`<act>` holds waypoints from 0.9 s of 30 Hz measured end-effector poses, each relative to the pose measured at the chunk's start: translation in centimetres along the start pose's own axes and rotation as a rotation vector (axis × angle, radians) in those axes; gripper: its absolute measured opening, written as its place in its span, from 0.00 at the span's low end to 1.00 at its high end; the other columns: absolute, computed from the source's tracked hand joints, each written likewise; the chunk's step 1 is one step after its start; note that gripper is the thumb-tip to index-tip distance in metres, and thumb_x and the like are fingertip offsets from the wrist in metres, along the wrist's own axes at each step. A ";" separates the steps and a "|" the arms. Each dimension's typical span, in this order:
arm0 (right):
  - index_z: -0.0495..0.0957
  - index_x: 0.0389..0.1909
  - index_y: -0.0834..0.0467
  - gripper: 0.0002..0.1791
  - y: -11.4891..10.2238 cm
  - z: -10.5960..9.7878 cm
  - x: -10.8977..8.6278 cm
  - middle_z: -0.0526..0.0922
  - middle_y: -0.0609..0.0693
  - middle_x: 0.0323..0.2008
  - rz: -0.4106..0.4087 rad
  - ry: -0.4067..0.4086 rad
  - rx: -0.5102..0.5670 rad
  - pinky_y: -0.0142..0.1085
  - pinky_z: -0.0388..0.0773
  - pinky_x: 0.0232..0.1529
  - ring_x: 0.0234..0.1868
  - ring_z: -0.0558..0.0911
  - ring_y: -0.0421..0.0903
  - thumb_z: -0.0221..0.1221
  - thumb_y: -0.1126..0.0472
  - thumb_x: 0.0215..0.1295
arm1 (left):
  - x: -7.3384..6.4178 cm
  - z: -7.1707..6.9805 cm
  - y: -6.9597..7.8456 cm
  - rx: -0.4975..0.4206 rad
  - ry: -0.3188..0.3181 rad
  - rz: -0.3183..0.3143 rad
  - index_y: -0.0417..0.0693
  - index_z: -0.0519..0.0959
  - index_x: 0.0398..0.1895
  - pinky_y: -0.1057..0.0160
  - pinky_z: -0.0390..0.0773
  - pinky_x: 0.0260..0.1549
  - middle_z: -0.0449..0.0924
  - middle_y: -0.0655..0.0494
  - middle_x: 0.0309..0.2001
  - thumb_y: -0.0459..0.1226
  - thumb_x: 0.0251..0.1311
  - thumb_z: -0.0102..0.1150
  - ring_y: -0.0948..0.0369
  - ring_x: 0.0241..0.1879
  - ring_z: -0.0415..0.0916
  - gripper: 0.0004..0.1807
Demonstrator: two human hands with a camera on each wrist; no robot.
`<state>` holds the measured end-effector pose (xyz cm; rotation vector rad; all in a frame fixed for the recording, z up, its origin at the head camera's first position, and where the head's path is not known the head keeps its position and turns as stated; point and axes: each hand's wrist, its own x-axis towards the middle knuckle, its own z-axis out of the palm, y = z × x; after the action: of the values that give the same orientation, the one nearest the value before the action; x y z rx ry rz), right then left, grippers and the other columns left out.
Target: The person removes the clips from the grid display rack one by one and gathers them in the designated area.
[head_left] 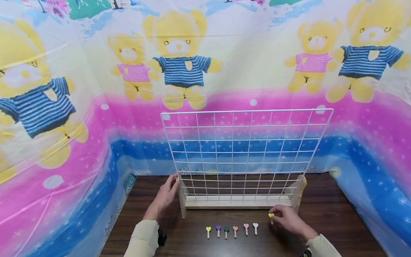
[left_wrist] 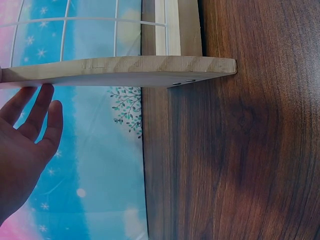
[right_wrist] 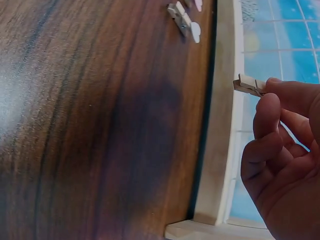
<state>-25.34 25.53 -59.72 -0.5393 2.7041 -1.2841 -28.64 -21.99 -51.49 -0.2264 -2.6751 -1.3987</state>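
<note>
A white wire grid (head_left: 232, 151) stands upright in a wooden stand (head_left: 237, 205). My left hand (head_left: 166, 192) holds the top of the stand's left side piece (left_wrist: 165, 65); in the left wrist view several fingers touch its outer face, and the thumb is mostly out of frame. Near the stand's right front, my right hand (head_left: 289, 219) pinches a small wooden clothespin (head_left: 271, 216) with a yellow heart. The right wrist view shows the wooden end of that clothespin (right_wrist: 248, 84) jutting past the thumb and finger, its heart hidden.
In front of the stand lies a row of heart clothespins: yellow-green (head_left: 208, 230), purple (head_left: 218, 229), dark green (head_left: 226, 231), orange (head_left: 235, 230), pink (head_left: 246, 227) and white (head_left: 255, 227). A bear-print cloth (head_left: 244, 71) surrounds the dark wooden table (head_left: 147, 196) behind and on both sides.
</note>
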 end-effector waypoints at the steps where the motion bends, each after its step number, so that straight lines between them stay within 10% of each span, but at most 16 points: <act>1: 0.78 0.38 0.65 0.07 0.1 0.1 0.0 0.78 0.47 0.24 0.004 -0.002 -0.002 0.33 0.73 0.16 0.17 0.73 0.38 0.61 0.69 0.58 | 0.0 0.0 0.0 -0.001 0.000 -0.004 0.50 0.63 0.67 0.45 0.70 0.52 0.71 0.41 0.59 0.39 0.73 0.43 0.47 0.58 0.69 0.21; 27: 0.80 0.26 0.57 0.04 1.9 2.9 -0.3 0.77 0.43 0.20 0.030 0.024 -0.119 0.30 0.71 0.17 0.15 0.72 0.35 0.62 0.68 0.57 | -0.2 -0.1 -0.2 -0.015 -0.012 -0.004 0.53 0.63 0.67 0.45 0.71 0.51 0.71 0.42 0.59 0.40 0.73 0.42 0.48 0.58 0.69 0.21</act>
<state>-24.92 24.61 -62.99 -0.4965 2.8108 -1.1346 -28.54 -22.18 -51.67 -0.2319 -2.6772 -1.4229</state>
